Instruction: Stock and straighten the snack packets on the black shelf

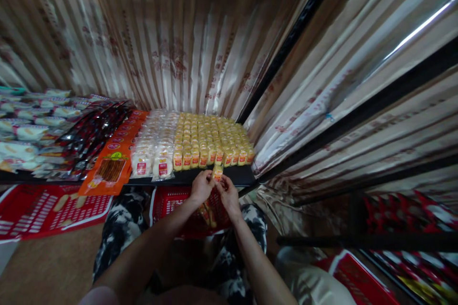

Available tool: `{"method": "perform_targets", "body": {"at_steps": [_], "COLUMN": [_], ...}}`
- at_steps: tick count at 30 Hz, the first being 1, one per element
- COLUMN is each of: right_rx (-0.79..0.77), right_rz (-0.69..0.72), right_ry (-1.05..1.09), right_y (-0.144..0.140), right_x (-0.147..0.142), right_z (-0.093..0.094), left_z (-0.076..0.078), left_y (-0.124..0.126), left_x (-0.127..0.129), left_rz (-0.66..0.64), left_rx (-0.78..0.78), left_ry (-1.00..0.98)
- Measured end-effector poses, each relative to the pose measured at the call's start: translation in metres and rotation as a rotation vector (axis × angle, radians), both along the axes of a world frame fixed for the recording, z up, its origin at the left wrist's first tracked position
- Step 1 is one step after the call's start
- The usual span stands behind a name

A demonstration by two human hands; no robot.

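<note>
Between the fingertips of my left hand [201, 187] and my right hand [228, 194] is a small yellow snack packet [217, 172] with a red and orange label. Both hands are closed on it, just in front of the shelf's front edge. Behind it stand rows of matching yellow packets [203, 138], packed closely together. Below my hands, a red plastic basket [161, 200] sits between my knees, holding several yellowish packets [207, 214] partly hidden by my forearms.
Left along the dark shelf [193, 177] are clear white packets [153, 140], an orange bag [114, 162], dark red bags [96, 128] and white bags [32, 119]. Another red basket [39, 209] lies lower left. Black metal bars [322, 138] and striped sheeting [200, 38] enclose the shelf.
</note>
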State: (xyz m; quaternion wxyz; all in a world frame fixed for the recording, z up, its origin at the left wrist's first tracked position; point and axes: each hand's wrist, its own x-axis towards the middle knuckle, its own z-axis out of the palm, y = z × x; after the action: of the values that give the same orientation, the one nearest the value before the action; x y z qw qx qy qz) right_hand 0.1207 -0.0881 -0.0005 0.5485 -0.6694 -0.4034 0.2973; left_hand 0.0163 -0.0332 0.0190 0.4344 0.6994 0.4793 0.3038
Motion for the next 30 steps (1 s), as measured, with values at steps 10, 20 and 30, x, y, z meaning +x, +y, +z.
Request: {"method": "perform_targets", "body": {"at_steps": [10, 20, 30], "right_rx": [0.005, 0.074, 0.085], "right_rz": [-0.138, -0.48, -0.454], "right_ry": [-0.123, -0.44, -0.235], "right_y": [0.004, -0.012, 0.002], "right_x": [0.039, 0.056, 0.083], "right_z": [0.001, 0.016, 0.003], "left_z": [0.017, 0.037, 0.042], "left_y": [0.008, 0.008, 0.02], "left_x": [0.042, 0.11, 0.16], "left_rz": [-0.07, -0.085, -0.15], "left_rx": [0.028, 0.094, 0.091], "left_ry": [0.074, 0.108, 0.258]}}
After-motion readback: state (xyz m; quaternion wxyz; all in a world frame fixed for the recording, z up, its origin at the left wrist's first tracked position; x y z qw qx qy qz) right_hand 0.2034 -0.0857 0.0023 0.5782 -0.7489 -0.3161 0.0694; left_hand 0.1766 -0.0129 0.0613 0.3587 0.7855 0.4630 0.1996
